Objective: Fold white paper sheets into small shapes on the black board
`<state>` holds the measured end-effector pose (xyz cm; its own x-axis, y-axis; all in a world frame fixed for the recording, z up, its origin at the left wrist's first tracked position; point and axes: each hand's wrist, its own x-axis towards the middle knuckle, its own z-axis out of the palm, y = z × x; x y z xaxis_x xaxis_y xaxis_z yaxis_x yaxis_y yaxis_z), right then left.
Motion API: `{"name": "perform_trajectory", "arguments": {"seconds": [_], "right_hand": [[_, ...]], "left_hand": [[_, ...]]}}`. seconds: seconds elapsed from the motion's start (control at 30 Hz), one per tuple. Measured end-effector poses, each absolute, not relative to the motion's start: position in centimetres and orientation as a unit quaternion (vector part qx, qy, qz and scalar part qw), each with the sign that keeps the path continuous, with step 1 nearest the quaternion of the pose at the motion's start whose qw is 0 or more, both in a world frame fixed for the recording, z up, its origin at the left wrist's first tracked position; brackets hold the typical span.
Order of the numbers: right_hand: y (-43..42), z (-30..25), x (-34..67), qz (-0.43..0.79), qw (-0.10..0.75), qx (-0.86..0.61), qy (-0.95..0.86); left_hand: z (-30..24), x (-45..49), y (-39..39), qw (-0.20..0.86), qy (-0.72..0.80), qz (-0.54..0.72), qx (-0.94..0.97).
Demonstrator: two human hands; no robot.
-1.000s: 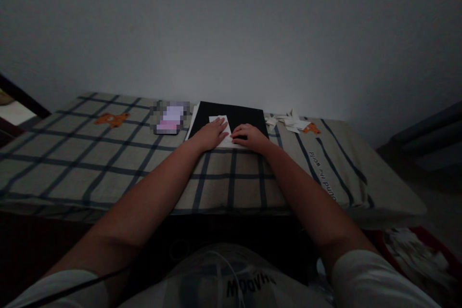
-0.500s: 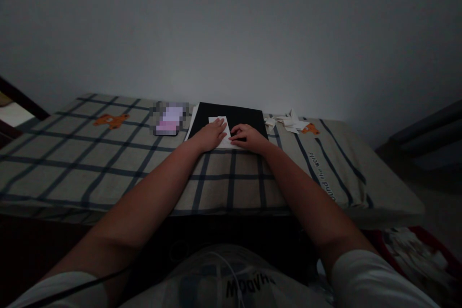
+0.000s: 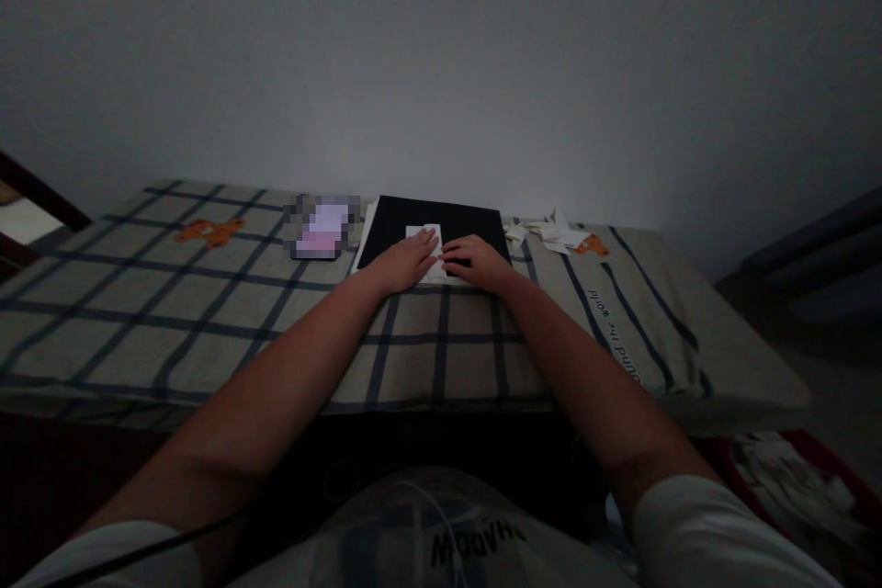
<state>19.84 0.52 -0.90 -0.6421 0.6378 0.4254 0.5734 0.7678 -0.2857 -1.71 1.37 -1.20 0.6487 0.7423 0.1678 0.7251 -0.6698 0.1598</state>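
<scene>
Paper point(image 3: 422, 231), a small white sheet, lies on a black board point(image 3: 451, 213) at the far edge of the bed point(image 3: 207, 303), near the wall. The left hand point(image 3: 403, 262) lies flat on it, fingers stretched out, gripping nothing. The right hand point(image 3: 479, 259) presses its bent fingertips on the paper's right edge, closed on nothing. White paper scraps point(image 3: 551, 232) lie right of the board. Dark lettering point(image 3: 616, 331) on the checked bedsheet is too dim to read.
</scene>
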Motion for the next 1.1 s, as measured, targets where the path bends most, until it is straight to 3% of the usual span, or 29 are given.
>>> {"name": "perform_trajectory", "arguments": {"seconds": [0.23,0.63,0.9,1.1], "right_hand": [[0.5,-1.3,19.8,0.05,0.251,-0.355,-0.899],[2.1,0.1,19.6,0.146,0.231,-0.351,-0.896],[2.2,-1.1,19.2,0.103,0.303,-0.361,-0.876],[2.5,-1.3,19.5,0.105,0.288,-0.351,-0.885]], "left_hand": [[-0.9,-1.6,1.2,0.036,0.403,0.107,0.908],[-0.5,-1.2,0.9,0.026,0.415,0.085,0.906],[-0.9,-1.4,1.2,0.025,0.406,0.098,0.908],[-0.7,-1.4,1.1,0.028,0.412,0.094,0.906]]}}
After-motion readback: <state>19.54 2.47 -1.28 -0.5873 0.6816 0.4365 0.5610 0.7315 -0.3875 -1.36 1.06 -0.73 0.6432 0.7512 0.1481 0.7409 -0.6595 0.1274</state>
